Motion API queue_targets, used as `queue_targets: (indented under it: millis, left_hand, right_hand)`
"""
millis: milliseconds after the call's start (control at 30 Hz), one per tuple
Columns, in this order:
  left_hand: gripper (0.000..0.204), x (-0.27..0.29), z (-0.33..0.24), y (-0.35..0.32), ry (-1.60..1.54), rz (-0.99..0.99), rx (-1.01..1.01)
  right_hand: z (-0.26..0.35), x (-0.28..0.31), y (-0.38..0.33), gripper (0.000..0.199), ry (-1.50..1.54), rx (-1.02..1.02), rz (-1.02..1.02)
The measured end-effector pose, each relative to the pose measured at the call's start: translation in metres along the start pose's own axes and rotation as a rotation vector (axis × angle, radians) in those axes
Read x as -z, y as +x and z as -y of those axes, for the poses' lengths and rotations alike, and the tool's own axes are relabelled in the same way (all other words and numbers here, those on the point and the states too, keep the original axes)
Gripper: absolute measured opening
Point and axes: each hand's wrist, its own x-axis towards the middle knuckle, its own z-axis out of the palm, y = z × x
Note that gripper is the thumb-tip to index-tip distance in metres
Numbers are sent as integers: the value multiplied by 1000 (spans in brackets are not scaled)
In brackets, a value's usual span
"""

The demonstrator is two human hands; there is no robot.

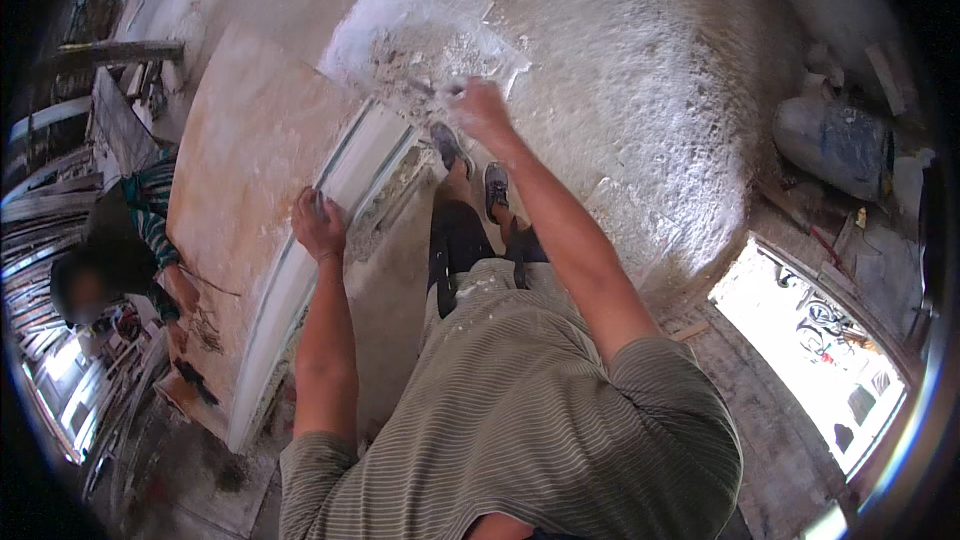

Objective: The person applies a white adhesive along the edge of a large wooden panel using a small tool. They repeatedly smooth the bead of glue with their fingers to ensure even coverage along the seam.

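A long white moulding strip (290, 270) with raised edges lies slantwise on a broad tan board. My left hand (321, 225) is at the strip's middle, fingers curled round a small greyish thing that I cannot make out. Near the strip's far end is my right hand (482, 110), closed and smeared by motion. From its fingers a thin dark tool (422, 87) points left, too blurred to name more exactly. Below it, a crumpled white sheet (350, 40) bears grey-white rubble and crumbs.
At the left a co-worker in a striped sleeve (155, 202) reaches over the tan board (230, 110), hands near dark fibres. Stacked planks (50, 180) stand behind them. My shoes (497, 188) are close to the strip. On the right are a blue-grey drum (835, 145) and a bright doorway (800, 340).
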Motion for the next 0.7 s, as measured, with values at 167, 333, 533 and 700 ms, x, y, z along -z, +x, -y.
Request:
queue_targets:
  millis: [167,333,533,700]
  left_hand:
    - [29,-1,0,-1,16,12,25]
    - [31,1,-4,7,7,53,25]
    - [35,-6,10,-8,54,46,59]
    - [37,-2,6,2,32,57,33]
  right_hand:
    - [31,37,-41,19,-102,135,0]
    - [-26,-21,3,20,-243,56,-66]
    - [72,74,-32,24,-183,200,-64]
    - [12,-4,-17,26,-280,151,-25]
